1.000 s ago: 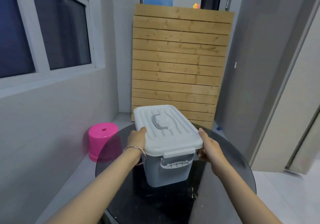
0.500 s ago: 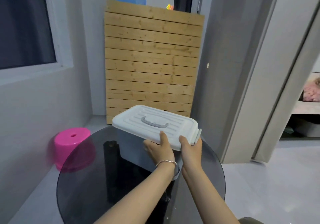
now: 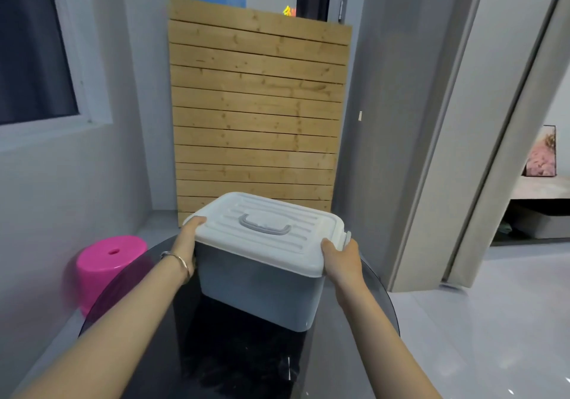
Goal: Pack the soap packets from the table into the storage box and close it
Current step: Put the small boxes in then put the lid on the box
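Storage box point(image 3: 257, 287) on table point(image 3: 222, 367), pink stool point(image 3: 106, 264) left, slats point(image 3: 256, 105) behind

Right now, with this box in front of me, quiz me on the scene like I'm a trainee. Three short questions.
1. True or false: the white lid sits on the grey storage box.
2. What stands on the floor left of the round glass table? A) pink stool B) blue bucket C) green chair
3. Fill in: the left hand and right hand grip opposite ends of the lid, and the bracelet is on the ___ wrist.

Key: 1 true; 2 A; 3 left.
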`<act>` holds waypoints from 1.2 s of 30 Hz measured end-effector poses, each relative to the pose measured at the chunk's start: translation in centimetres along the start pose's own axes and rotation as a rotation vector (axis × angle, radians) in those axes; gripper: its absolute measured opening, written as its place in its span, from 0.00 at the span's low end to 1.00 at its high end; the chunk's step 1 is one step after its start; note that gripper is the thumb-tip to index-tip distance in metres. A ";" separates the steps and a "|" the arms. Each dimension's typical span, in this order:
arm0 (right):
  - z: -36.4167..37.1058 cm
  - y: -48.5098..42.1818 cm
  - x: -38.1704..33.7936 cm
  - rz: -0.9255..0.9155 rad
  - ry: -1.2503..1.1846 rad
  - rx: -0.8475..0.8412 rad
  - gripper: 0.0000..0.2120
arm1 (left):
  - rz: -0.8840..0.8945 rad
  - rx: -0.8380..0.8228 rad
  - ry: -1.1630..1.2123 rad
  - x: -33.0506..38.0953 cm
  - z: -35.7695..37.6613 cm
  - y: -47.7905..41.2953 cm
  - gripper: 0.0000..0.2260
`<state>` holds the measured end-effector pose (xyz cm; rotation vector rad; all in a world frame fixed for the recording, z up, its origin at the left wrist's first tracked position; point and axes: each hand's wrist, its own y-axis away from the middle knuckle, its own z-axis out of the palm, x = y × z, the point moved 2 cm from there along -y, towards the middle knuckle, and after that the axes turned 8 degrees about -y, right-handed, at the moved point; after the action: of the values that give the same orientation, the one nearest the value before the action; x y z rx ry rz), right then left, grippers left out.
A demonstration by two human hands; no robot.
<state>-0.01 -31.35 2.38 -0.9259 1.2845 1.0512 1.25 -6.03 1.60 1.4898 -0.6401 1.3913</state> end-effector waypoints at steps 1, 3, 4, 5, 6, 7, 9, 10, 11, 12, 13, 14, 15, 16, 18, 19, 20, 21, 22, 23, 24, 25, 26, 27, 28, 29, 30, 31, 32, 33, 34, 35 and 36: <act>-0.1 -0.4 -0.1 0.012 0.035 -0.016 0.25 | 0.013 0.012 -0.002 -0.1 0.1 0.1 0.16; -0.1 -1.1 -0.4 0.028 0.109 -0.038 0.26 | 0.064 0.038 0.022 -0.3 0.3 0.3 0.13; 0.0 -1.5 -0.6 0.029 0.150 -0.050 0.25 | 0.065 0.054 0.027 -0.2 0.4 0.9 0.12; 0.1 -1.8 -0.7 0.027 0.201 -0.063 0.24 | 0.070 0.066 0.037 -0.4 0.3 1.3 0.11; 0.2 -2.1 -0.9 0.022 0.260 -0.073 0.24 | 0.082 0.066 0.048 -0.5 0.3 1.5 0.12; 0.3 -2.3 -1.1 0.021 0.320 -0.082 0.24 | 0.094 0.075 0.055 -0.7 0.1 1.5 0.15; 0.3 -2.6 -1.7 0.005 0.428 -0.120 0.21 | 0.087 0.103 0.054 -1.8 -0.7 0.8 0.27; 0.2 -2.8 -2.0 -0.014 0.485 -0.154 0.19 | 0.082 0.114 0.062 -2.6 -1.3 -0.1 0.32; 0.2 -3.0 -2.3 -0.029 0.553 -0.184 0.18 | 0.075 0.119 0.069 -3.4 -1.9 -0.7 0.35; 0.1 -3.3 -2.5 -0.045 0.623 -0.197 0.18 | 0.066 0.108 0.075 -3.7 -2.3 -0.6 0.36; 0.2 -3.6 -2.7 -0.070 0.700 -0.199 0.18 | 0.066 0.103 0.070 -3.4 -2.6 0.7 0.36; 0.3 -3.9 -2.8 -0.117 0.779 -0.178 0.19 | 0.076 0.085 0.059 -3.1 -2.7 2.1 0.35; 0.7 -4.1 -3.0 -0.189 0.849 -0.151 0.20 | 0.079 0.070 0.055 -2.9 -2.9 2.9 0.34; 1.5 -3.9 -3.3 -0.281 0.886 -0.141 0.22 | 0.078 0.048 0.055 -2.9 -3.1 3.3 0.33; 4.4 -3.1 -3.7 -0.444 0.866 -0.215 0.22 | 0.085 0.002 0.059 -2.9 -4.1 3.1 0.28; 6.5 -2.5 -3.9 -0.494 0.864 -0.292 0.22 | 0.089 0.000 0.055 -2.7 -4.6 2.6 0.26; 8.6 -1.9 -4.0 -0.531 0.877 -0.377 0.22 | 0.090 0.007 0.052 -2.4 -5.2 2.1 0.25; 10.4 -1.3 -4.0 -0.558 0.902 -0.460 0.23 | 0.092 0.019 0.051 -2.2 -5.4 1.6 0.25; 12.7 -0.8 -3.9 -0.583 0.933 -0.546 0.23 | 0.097 0.027 0.049 -2.0 -6.0 0.8 0.24; 14.5 -0.3 -3.8 -0.604 0.963 -0.616 0.24 | 0.099 0.008 0.047 -1.7 -6.1 0.6 0.22; 16.0 -0.1 -3.5 -0.624 0.991 -0.673 0.24 | 0.094 -0.028 0.056 -1.7 -6.1 0.4 0.19; 17.5 0.0 -3.2 -0.641 1.020 -0.726 0.23 | 0.085 -0.062 0.073 -1.8 -6.1 0.3 0.17; 18.6 0.0 -2.8 -0.648 1.055 -0.768 0.23 | 0.077 -0.090 0.092 -2.0 -5.9 0.6 0.16; 19.5 -0.1 -2.5 -0.648 1.089 -0.798 0.23 | 0.079 -0.105 0.107 -2.2 -6.0 0.7 0.15; 20.1 -0.2 -2.1 -0.642 1.114 -0.811 0.23 | 0.097 -0.118 0.118 -2.2 -6.1 0.9 0.15; 20.3 -0.4 -1.9 -0.632 1.127 -0.813 0.23 | 0.123 -0.120 0.112 -2.0 -6.0 1.1 0.14; 20.6 -0.7 -1.7 -0.623 1.130 -0.818 0.23 | 0.152 -0.119 0.092 -1.7 -6.0 1.1 0.14; 20.7 -0.9 -1.6 -0.613 1.131 -0.822 0.23 | 0.189 -0.121 0.047 -1.3 -5.9 1.2 0.13; 20.6 -1.0 -1.5 -0.603 1.131 -0.829 0.23 | 0.227 -0.124 -0.002 -1.0 -5.6 1.2 0.13; 20.6 -1.1 -1.5 -0.597 1.130 -0.835 0.23 | 0.261 -0.121 -0.053 -0.6 -5.2 1.1 0.13; 20.5 -1.2 -1.4 -0.598 1.137 -0.837 0.23 | 0.290 -0.114 -0.099 -0.4 -4.9 1.2 0.15; 20.5 -1.3 -1.3 -0.608 1.150 -0.837 0.23 | 0.312 -0.101 -0.136 -0.2 -4.7 1.1 0.16; 20.5 -1.3 -1.3 -0.618 1.160 -0.838 0.23 | 0.324 -0.089 -0.163 -0.2 -4.6 1.1 0.18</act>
<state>7.07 -12.25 5.24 -2.6285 1.2254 0.4687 -1.81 -2.41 1.19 1.4842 -1.0712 1.4687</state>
